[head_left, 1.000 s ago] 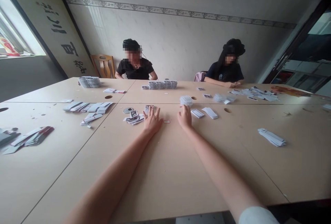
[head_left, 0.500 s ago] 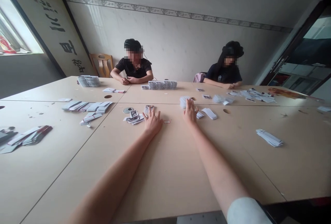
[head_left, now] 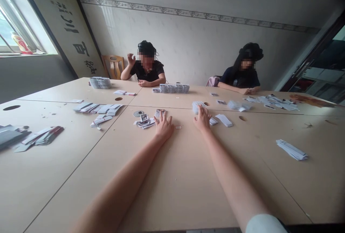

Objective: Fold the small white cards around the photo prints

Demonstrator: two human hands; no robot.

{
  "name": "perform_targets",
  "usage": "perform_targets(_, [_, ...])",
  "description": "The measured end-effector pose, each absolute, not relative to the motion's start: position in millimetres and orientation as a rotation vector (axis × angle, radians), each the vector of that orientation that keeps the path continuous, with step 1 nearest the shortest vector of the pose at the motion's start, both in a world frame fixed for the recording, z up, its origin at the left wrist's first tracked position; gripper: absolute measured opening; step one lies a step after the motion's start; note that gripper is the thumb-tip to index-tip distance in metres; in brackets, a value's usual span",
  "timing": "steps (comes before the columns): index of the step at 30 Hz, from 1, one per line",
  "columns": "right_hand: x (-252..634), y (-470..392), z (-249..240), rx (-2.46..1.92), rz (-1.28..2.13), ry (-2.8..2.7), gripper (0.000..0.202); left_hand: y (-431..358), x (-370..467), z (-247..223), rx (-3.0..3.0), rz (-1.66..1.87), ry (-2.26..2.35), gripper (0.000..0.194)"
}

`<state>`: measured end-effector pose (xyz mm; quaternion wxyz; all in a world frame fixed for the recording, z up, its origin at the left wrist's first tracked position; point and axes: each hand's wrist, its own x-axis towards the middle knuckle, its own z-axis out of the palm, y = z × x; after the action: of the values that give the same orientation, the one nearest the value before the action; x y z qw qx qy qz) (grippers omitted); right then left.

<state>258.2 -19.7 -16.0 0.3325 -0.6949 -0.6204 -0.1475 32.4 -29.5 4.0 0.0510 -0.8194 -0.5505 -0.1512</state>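
Meanwhile, my left hand [head_left: 165, 129] spreads its fingers, gripping nothing visible, at a printed card [head_left: 161, 111] on the counter [head_left: 174, 190] as my right hand [head_left: 202, 120], half-curled, its hold impossible to tell, meets a translucent pile [head_left: 197, 106], where a light touch should best prevent sliding.

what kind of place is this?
Looks like an office meeting room used as a workroom, though I can't be sure: a large wood-look table, stacks of white cards spread on it, and a big framed calligraphy panel near the window.
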Motion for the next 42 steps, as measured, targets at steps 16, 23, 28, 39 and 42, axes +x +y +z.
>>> perform_targets(16, [256.9,-17.7,-12.6,-1.827,-0.425,-1.607,0.044,-29.6,31.6,4.8,-2.504,-0.443,-1.704,0.044])
perform_targets(23, [255.6,-17.0,-11.3,-1.786,-0.405,-1.585,0.053,-25.2,30.0,2.4,-2.517,-0.506,-1.638,0.045])
perform_targets(28, [248.3,-16.4,-7.9,-1.643,-0.402,-1.724,0.059,-31.4,29.3,14.4,-2.534,-0.813,-1.548,0.037])
perform_targets(39, [215.8,-26.9,-10.7,-1.295,-0.13,-1.828,0.021,-76.9,0.0,175.2,-2.61,-2.232,-0.818,0.027])
perform_targets(42, [223.0,-25.7,-11.0,-1.31,0.11,-1.609,0.015,-127.4,-30.8,219.7,-2.687,-2.254,-0.385,0.04])
